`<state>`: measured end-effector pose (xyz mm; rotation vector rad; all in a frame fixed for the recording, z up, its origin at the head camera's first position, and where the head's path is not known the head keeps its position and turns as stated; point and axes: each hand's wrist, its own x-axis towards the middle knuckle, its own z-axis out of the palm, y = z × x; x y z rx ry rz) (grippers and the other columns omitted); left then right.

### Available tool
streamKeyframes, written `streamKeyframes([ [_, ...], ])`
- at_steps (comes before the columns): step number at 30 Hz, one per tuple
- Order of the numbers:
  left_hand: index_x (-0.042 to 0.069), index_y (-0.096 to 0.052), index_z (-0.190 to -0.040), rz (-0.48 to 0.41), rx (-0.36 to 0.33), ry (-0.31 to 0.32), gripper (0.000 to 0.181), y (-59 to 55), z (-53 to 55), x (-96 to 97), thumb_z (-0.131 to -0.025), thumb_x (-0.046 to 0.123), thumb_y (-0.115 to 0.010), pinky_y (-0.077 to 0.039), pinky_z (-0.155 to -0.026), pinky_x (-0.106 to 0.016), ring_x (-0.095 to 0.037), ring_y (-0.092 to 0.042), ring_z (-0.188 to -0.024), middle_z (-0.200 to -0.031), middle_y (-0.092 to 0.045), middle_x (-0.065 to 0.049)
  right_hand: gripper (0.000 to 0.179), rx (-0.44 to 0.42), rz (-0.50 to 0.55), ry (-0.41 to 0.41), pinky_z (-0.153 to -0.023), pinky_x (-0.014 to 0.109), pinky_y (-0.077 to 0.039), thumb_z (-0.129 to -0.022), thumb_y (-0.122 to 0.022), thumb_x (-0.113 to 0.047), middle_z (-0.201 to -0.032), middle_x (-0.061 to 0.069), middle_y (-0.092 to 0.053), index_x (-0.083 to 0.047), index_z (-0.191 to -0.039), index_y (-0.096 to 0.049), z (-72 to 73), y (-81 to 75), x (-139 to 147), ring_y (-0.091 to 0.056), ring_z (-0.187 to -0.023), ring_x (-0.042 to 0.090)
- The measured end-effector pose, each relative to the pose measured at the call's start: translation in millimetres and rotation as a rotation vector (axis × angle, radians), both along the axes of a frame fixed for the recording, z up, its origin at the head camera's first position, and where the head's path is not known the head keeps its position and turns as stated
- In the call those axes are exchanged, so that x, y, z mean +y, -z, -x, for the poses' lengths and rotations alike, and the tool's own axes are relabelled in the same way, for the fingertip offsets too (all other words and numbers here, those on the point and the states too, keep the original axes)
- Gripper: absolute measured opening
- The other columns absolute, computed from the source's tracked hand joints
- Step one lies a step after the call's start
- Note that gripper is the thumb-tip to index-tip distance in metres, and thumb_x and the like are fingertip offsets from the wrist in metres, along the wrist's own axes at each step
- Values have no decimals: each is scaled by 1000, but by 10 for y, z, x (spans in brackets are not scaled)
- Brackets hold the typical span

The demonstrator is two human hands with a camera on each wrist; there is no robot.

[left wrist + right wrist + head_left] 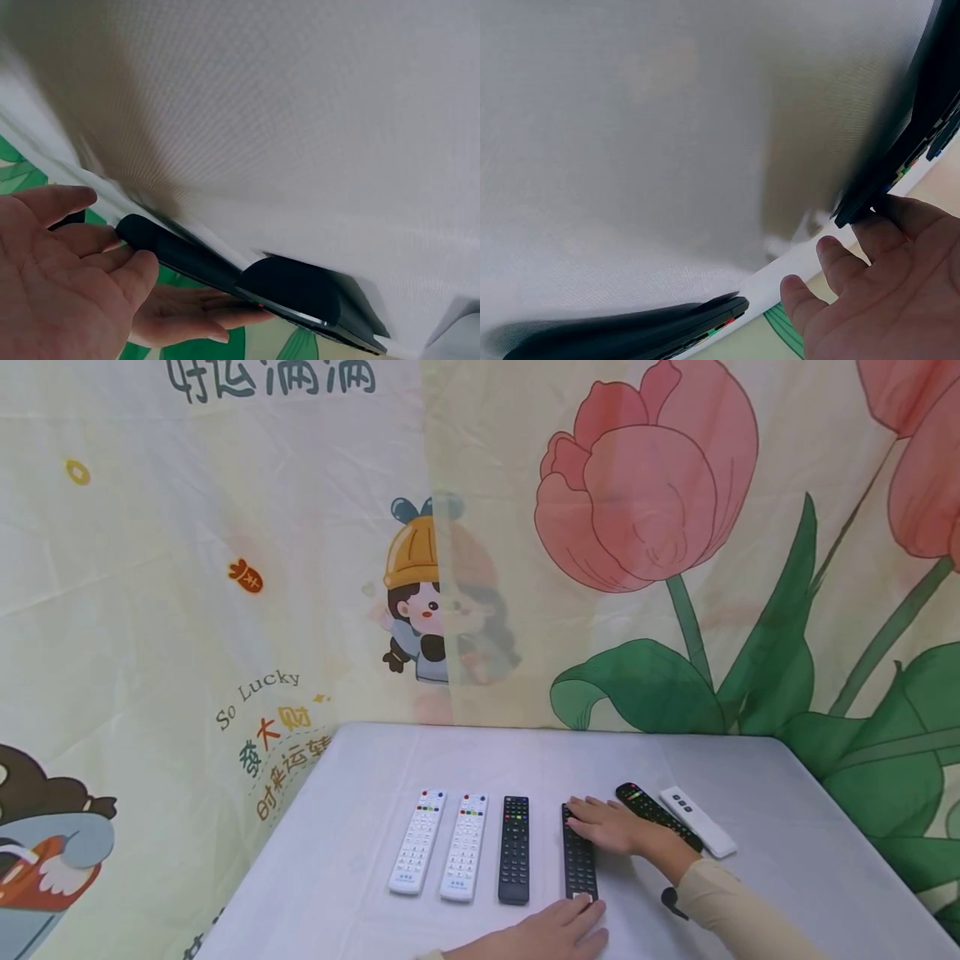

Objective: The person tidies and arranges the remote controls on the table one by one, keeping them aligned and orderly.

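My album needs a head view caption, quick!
Left hand and right hand touch one black remote on a pale table.

Site surroundings: table (322, 860), backdrop (150, 543)

Clock read from the head view's centre. White table at six. Backdrop behind, printed: pink tulip (652, 493) between one and two, cartoon figure (412, 556) at ten, "So Lucky" lettering (257, 693) near nine.

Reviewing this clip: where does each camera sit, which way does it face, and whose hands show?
Head: worn on the head, facing forward and down at the table and patterned backdrop; the person's left hand, right hand and right sleeve show.
Left wrist: on that wrist, facing low along the tabletop, backdrop beyond; left hand close, right hand behind.
Right wrist: on that wrist, similarly low; only the right hand shows.
Shared: both wrist views show the touched black remote and right hand.
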<state>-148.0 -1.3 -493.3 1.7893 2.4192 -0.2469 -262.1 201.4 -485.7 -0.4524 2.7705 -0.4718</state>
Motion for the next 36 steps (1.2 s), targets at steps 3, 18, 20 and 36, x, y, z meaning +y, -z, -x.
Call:
streamKeyframes([
  [3, 19, -26, -157, -4, -25, -12, 65, -14, -6, -20, -104, 58, -27, -21, -121, -20, -13, -13, -154, -167, -15, -3, 59, -9, 3, -10, -119, 64, -14, -105, -34, -45, -157, 12, -39, -7, -149, -44, 2, 16, -13, -26, -148, 42],
  [18, 25, -20, -159, -21, -60, -13, 64, -29, -33, -111, -104, 57, -31, -18, -122, -21, -18, -11, -155, -168, -10, -6, 62, -17, -4, -34, -120, 63, -13, -104, -31, -50, -160, 9, -35, -11, -152, -40, 29, 38, -104, -23, -150, 40],
  [20, 26, -20, -159, -24, -66, -11, 64, -31, -30, -116, -104, 56, -32, -18, -122, -22, -18, -10, -155, -168, -10, -7, 63, -14, -2, -32, -120, 64, -13, -104, -32, -51, -159, 9, -35, -10, -151, -41, 39, 43, -120, -23, -149, 40],
  [36, 30, -14, -160, -25, -59, -14, 66, -11, -18, -169, -103, 58, -33, -22, -122, -25, -20, -13, -154, -167, -9, -9, 64, -10, 18, -30, -119, 64, -13, -104, -33, -50, -160, 12, -35, -7, -151, -40, 78, 60, -194, -24, -149, 42],
])
